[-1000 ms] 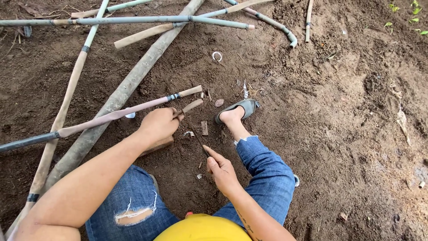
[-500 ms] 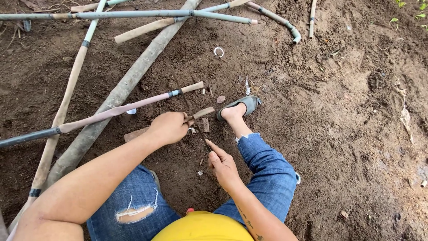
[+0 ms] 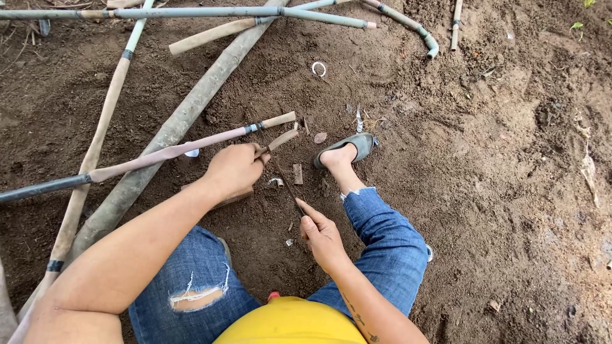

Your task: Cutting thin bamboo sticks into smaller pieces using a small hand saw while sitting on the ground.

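Your left hand (image 3: 237, 169) is clenched on a short bamboo piece (image 3: 282, 139) at frame centre, just left of your foot (image 3: 344, 153); your right hand (image 3: 322, 232) grasps the knife (image 3: 287, 185), blade reaching up to it. Keep the piece pinned on the soil (thumb clear of the edge) and cut away from the foot.

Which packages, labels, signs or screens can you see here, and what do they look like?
None in view: no package, label, sign or screen. Only bare soil, bamboo poles, and the left hand gripping a short stick while the right hand holds a thin blade.
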